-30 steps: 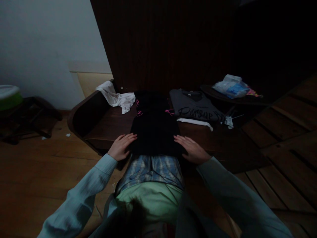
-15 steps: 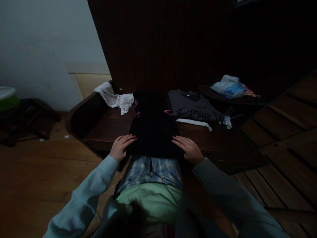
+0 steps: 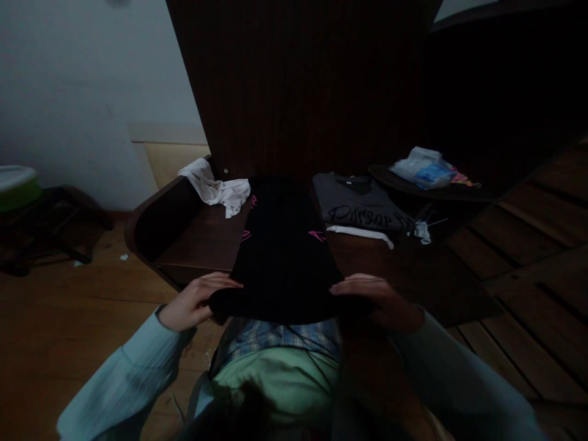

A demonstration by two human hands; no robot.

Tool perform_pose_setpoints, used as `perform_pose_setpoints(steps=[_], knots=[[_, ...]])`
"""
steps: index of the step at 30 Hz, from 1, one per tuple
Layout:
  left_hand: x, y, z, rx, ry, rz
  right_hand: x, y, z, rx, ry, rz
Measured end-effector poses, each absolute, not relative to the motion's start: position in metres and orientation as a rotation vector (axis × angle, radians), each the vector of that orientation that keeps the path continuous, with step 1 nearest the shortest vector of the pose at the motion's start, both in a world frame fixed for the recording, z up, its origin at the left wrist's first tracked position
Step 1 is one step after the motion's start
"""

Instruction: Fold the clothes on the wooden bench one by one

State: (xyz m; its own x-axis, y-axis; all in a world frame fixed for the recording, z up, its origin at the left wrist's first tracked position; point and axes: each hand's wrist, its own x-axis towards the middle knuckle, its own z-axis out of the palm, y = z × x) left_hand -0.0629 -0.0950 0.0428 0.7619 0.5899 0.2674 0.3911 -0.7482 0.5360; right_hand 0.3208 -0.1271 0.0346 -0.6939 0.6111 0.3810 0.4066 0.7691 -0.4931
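Observation:
A black garment (image 3: 285, 257) with pink letters along both sides stretches from the back of the wooden bench (image 3: 188, 245) to my lap; its exact kind does not show. My left hand (image 3: 195, 300) grips its near left edge, fingers on top and thumb below. At the near right edge my right hand (image 3: 381, 300) pinches the cloth the same way, though its thumb is hidden. The near end hangs slightly raised over my plaid shorts (image 3: 280, 335). Right of the black cloth lies a folded dark grey T-shirt (image 3: 353, 199) with black lettering.
A crumpled white cloth (image 3: 215, 188) drapes over the bench's left arm. A white strip-like item (image 3: 361, 233) lies before the grey T-shirt. A plastic bag (image 3: 425, 168) rests on a small ledge at right. A dark stool (image 3: 50, 220) with a green-white tub (image 3: 18, 187) stands left.
Both hands have moved apart and toward me, now holding the near edge. The black garment reaches closer to me and its pink letters on both sides sit differently.

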Motion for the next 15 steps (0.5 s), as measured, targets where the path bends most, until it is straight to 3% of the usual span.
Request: perform_pose_setpoints(steps=[3, 7, 12, 15], knots=[[-0.063, -0.108, 0.065, 2.404, 0.698, 0.544, 0.319, -0.136, 0.054, -0.758, -2.394, 0.689], [-0.055, -0.093, 0.075, 2.227, 0.914, 0.674, 0.313, -0.116, 0.064, -0.985, -2.263, 0.664], [-0.037, -0.018, 0.057, 1.903, 1.241, 1.078, 0.3, -0.036, 0.057, -1.252, -1.954, 0.462], [-0.028, 0.032, 0.029, 1.744, 1.282, 1.105, 0.29, 0.011, 0.039, -1.403, -1.965, 0.354]])
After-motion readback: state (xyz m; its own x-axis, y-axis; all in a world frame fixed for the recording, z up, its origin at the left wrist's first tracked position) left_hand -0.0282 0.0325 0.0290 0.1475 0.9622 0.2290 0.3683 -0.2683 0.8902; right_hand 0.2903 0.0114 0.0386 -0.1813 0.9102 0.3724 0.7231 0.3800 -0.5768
